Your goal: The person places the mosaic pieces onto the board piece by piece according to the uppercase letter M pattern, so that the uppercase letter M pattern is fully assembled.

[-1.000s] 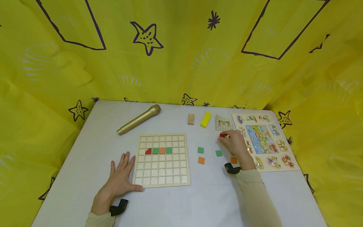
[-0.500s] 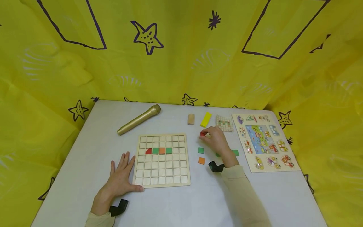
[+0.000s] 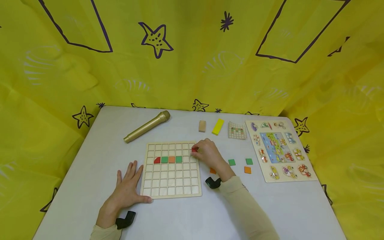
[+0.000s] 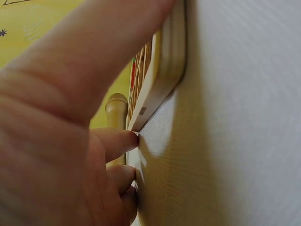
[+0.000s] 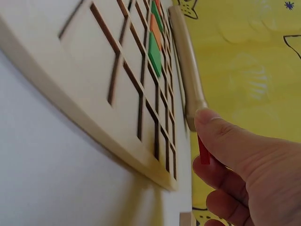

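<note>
Between thumb and fingers my right hand [image 3: 209, 154] pinches a red tile [image 5: 203, 151], just over the right edge of a wooden grid board [image 3: 171, 182]. One row of the board holds a red quarter-round tile [image 3: 157, 160], a green tile [image 3: 164, 159], an orange tile [image 3: 171, 159] and a second green tile [image 3: 178, 159], side by side. My left hand [image 3: 128, 187] lies with fingers spread at the board's lower left corner, the thumb touching its edge. In the left wrist view, that thumb crosses the board's side.
Right of the board lie loose green tiles [image 3: 232, 162] and orange tiles [image 3: 247, 170], one partly covered by my right hand. Behind are a gold microphone [image 3: 147, 127], a wooden block [image 3: 202, 126], a yellow block [image 3: 217, 126] and a pattern card [image 3: 237, 130]. A picture puzzle [image 3: 280, 151] lies far right.
My right hand has carried the red tile leftward from beside the picture puzzle to the board's right edge, uncovering tiles on the table. The left hand has stayed still.
</note>
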Demonstrator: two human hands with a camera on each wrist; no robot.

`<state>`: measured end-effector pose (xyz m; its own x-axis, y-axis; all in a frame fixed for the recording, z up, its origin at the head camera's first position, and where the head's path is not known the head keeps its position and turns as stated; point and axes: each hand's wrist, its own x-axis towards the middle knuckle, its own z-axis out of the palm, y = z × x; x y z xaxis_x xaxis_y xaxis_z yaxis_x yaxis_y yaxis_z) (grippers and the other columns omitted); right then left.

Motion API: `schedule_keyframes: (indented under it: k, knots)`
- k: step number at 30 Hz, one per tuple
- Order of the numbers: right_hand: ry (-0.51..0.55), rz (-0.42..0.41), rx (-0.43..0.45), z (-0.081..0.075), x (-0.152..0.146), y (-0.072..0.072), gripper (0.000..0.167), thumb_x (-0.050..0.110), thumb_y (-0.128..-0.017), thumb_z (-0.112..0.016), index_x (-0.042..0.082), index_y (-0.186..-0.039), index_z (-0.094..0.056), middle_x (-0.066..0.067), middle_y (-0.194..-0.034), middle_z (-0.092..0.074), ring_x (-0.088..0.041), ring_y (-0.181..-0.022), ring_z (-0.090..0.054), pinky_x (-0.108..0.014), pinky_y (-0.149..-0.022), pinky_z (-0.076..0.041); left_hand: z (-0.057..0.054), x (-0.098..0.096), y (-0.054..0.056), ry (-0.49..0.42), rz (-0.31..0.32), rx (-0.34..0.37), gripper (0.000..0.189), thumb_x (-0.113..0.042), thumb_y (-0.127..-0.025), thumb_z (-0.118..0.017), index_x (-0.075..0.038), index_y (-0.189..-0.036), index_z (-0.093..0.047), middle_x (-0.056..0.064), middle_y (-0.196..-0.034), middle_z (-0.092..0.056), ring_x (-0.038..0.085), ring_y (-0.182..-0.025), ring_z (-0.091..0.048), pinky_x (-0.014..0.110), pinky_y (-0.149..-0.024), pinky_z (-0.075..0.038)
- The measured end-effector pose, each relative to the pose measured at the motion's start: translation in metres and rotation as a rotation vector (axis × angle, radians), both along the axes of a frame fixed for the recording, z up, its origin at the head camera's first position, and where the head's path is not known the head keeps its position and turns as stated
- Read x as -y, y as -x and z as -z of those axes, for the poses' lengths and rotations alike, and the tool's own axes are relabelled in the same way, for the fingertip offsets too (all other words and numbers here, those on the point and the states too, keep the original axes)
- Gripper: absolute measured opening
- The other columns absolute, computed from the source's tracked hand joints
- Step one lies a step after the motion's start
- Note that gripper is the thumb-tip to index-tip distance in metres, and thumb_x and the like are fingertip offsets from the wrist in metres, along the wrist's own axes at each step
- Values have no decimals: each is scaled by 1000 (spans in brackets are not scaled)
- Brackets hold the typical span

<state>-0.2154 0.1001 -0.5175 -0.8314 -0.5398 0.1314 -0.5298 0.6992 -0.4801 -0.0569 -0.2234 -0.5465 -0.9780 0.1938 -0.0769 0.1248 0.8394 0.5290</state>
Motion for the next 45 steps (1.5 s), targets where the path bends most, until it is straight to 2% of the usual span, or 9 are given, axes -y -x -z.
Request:
schedule_keyframes:
  k: [11,20,35,45]
  knots:
    - [2,-83,-19,12,17,-12,25,33,-83,-79,12,-97,-76,5,-93,-69,-13,-80,-49,-30,-73,-40,-3,0,0,-10,12,-20,135,-71,-53,-80,8,-149,-28,31,-157,-7,44,-144,-1,68,-104,10]
    - [-15,-105,-76,19,23,-15,24,33,-83,-79,13,-95,-76,5,-92,-69,-13,-82,-51,-31,-73,-40,-2,0,0,-5,6,5,136,-72,-53,-80,6,-150,-26,29,-158,-5,43,-145,1,66,-105,13]
    - [-62,-93,-98,20,24,-15,32,42,-80,-78,15,-97,-76,7,-90,-66,-12,-79,-48,-29,-69,-36,1,1,0,6,8,4,137,-74,-53,-79,6,-150,-26,29,-158,-5,42,-145,2,66,-105,13]
    - [-16,-31,-25,8,9,-13,30,35,-83,-78,12,-103,-75,6,-91,-66,-13,-83,-48,-33,-76,-38,0,0,0,-6,4,-5,135,-71,-53,-81,7,-150,-27,30,-157,-6,43,-145,1,67,-104,12]
